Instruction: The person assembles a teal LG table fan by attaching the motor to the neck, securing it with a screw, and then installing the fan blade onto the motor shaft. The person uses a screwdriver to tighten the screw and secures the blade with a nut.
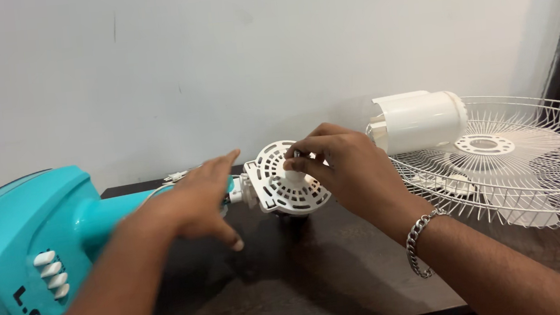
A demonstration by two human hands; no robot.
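On a dark brown bench against a pale wall lies a dismantled pedestal fan. Its turquoise base, with a row of white push buttons, lies on its side at the left, the turquoise neck running rightward to the white motor housing, whose round, slotted face is turned toward the camera.

The left hand rests over the neck just beside the motor housing, fingers loosely spread and curled down; whether it actually grips the neck cannot be told, since the hand hides the contact. The right hand reaches in from the right, its fingertips pinched together on the small hub at the centre of the housing's slotted face. A silver chain bracelet hangs on that wrist.

To the right, a white wire fan guard lies flat on the bench, and a white cylindrical motor cover sits at its near edge. A white power plug lies by the wall behind the neck.
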